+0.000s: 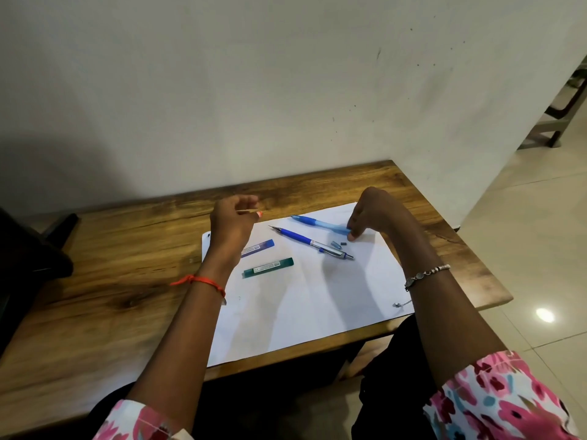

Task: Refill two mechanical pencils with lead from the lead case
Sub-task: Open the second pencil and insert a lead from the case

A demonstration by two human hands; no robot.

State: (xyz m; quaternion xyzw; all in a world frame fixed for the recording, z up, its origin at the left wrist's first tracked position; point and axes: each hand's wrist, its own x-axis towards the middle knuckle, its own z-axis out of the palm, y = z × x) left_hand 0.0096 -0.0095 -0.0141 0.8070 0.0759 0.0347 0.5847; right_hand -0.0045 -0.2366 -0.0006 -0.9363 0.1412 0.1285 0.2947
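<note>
floral sleeves (495, 398) (133, 420) frame a teal lead case (267, 267) and 2 blue pencils (311, 242) (319, 224).

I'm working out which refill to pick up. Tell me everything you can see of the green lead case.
The green lead case is a slim, dark teal tube, plastic by its look, with a white printed label round its middle. It lies flat on the white paper, slightly slanted, with its right end farther from the person. It sits just nearer the person than the blue case. Only the paper touches it. Whether its cap is open cannot be told.
</note>
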